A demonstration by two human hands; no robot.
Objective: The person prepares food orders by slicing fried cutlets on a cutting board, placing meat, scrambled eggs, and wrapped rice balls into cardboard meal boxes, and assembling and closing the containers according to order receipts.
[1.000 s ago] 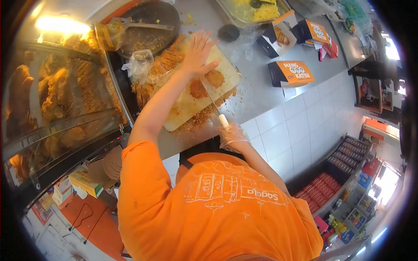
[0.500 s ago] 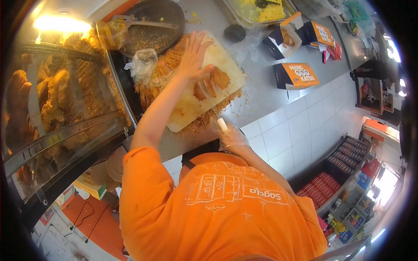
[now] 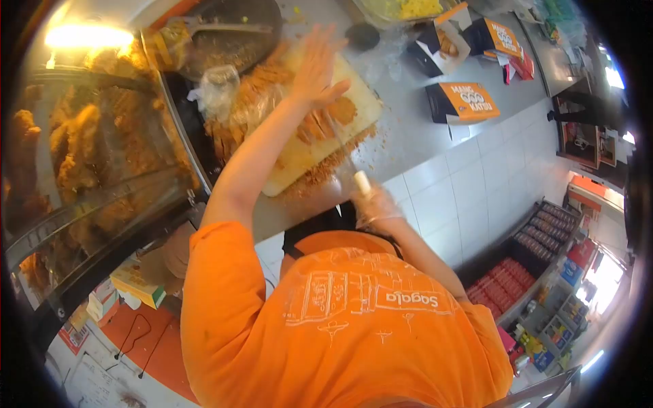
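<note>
My left hand (image 3: 318,73) is stretched flat, fingers apart, over the upper part of a pale cutting board (image 3: 360,85). It covers part of the board and the breaded cutlet slices there. My right hand (image 3: 378,206), in a clear plastic glove, grips the white handle of a knife (image 3: 362,181). The thin blade points up the board towards the cut pieces of breaded cutlet (image 3: 342,111) below my left palm; whether it touches them I cannot tell. More sliced cutlet (image 3: 255,105) lies along the board's left side, near a crumpled clear plastic bag (image 3: 219,90).
A dark round pan (image 3: 231,51) with tongs (image 3: 231,28) stands upper left, beside a lit glass case of fried cutlets (image 3: 81,143). Orange-and-black boxes (image 3: 469,100) sit on the steel counter (image 3: 401,95) at right. A tray of yellow food (image 3: 418,8) is behind. Crumbs (image 3: 316,180) edge the board.
My right hand has drawn the knife back, down and to the right. My left hand has shifted slightly up and right, still spread. The view has moved a little.
</note>
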